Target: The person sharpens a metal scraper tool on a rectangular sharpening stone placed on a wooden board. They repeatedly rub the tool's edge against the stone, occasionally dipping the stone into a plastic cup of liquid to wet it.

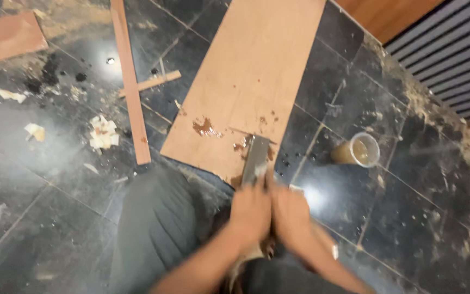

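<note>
A long plywood board (251, 76) lies on the dark tiled floor, with brown glue blotches (205, 128) near its front end. A flat metal scraper blade (257, 158) rests on that front edge. My left hand (250, 209) and my right hand (289, 215) are side by side, both closed around the scraper's handle, just below the board's near edge. The handle itself is hidden by my fingers. My knee in grey trousers (156, 228) is at the lower left of the hands.
A plastic cup of brownish liquid (357, 151) lies on the floor right of the board. A narrow wooden strip (130, 81) and a short stick (150, 83) lie left of it. Paper scraps (103, 133) and sawdust are scattered about. A dark slatted wall (452, 60) stands at top right.
</note>
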